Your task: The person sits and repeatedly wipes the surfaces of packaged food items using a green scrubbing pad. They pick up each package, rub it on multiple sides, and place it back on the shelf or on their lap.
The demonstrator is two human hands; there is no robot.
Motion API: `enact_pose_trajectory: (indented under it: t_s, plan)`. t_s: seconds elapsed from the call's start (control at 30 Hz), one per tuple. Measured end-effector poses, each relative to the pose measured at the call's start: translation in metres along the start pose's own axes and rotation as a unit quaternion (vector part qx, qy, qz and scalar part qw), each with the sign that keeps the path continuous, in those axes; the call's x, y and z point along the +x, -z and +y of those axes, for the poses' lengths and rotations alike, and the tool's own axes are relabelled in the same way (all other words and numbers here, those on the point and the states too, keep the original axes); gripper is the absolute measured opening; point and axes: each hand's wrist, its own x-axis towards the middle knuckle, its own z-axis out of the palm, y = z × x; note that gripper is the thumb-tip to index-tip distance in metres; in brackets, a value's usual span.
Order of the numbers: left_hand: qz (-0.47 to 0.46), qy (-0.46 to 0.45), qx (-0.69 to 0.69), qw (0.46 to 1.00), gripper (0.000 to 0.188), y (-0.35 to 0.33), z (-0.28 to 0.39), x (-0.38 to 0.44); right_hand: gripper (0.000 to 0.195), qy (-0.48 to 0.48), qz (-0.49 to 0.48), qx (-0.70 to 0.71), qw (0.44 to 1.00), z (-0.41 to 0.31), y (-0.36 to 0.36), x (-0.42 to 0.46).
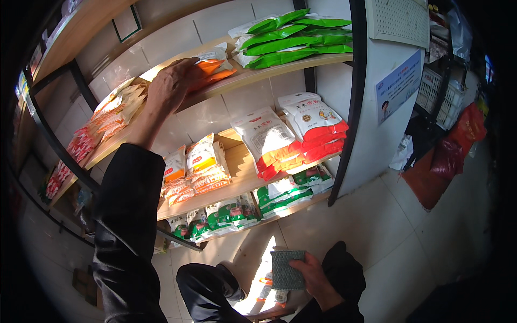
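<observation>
My left hand (pixel 171 82) reaches up to the upper shelf, closed over the near end of a small stack of orange-and-white plastic packets (pixel 212 68). Its fingertips are partly hidden against the packets. Low in front of my body, my right hand (pixel 317 278) holds a grey-green woven cloth or scouring pad (pixel 287 269), with the thumb on its face. Beyond the left hand, green-and-white bags (pixel 297 40) lie stacked at the right end of the same shelf. Left of my wrist lie red-and-white patterned packets (pixel 99 119).
The middle shelf bears red-and-white bags (pixel 313 117) and orange-and-white packets (pixel 202 155). Green-and-white packets (pixel 230 212) fill the bottom shelf. A black metal upright (pixel 350 101) bounds the right end. More packets (pixel 268 288) lie below the pad. Right stand a white plastic crate (pixel 438 95) and red bags (pixel 444 161).
</observation>
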Motion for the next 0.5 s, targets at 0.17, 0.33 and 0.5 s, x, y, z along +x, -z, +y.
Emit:
enact_pose_trajectory:
  t_s: [0.17,0.33,0.5]
  plan:
    - [0.045,0.021,0.046,0.998,0.046,-0.01,-0.005,0.014,0.038,-0.014,-0.013,0.003,1.0,0.005,-0.004,0.001]
    - [0.061,-0.007,0.065,0.996,0.042,-0.019,0.008,0.005,0.038,0.001,0.0,-0.008,1.0,0.002,-0.001,0.002]
    - [0.085,-0.054,0.054,0.993,0.04,-0.022,0.005,-0.003,0.037,-0.01,-0.004,-0.011,1.0,0.004,-0.002,0.003]
